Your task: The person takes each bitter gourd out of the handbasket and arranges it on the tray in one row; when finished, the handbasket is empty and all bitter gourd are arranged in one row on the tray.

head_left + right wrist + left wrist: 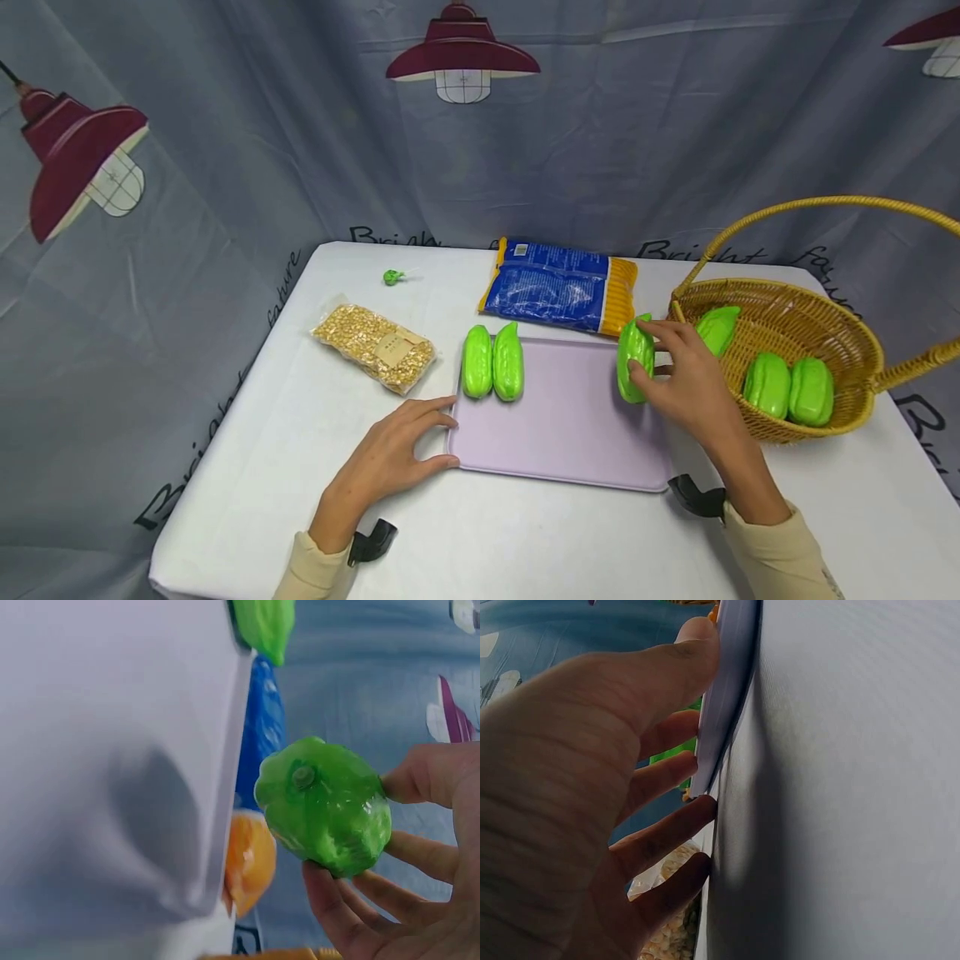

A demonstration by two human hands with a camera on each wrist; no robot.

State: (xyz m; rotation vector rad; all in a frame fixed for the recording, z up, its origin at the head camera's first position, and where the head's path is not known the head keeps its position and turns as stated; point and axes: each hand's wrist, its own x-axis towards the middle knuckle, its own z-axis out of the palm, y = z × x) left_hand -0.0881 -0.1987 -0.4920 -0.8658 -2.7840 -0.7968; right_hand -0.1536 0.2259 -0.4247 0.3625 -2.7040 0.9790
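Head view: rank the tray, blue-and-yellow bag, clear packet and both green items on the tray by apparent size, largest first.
1. Tray
2. Blue-and-yellow bag
3. Clear packet
4. Left green item and right green item: too alike to rank

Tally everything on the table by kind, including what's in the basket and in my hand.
Green vegetables: 6 (2 on the tray, 1 in the right hand, 3 in the basket)
Bags: 2
Tray: 1
Basket: 1
Small green item: 1
Total: 11
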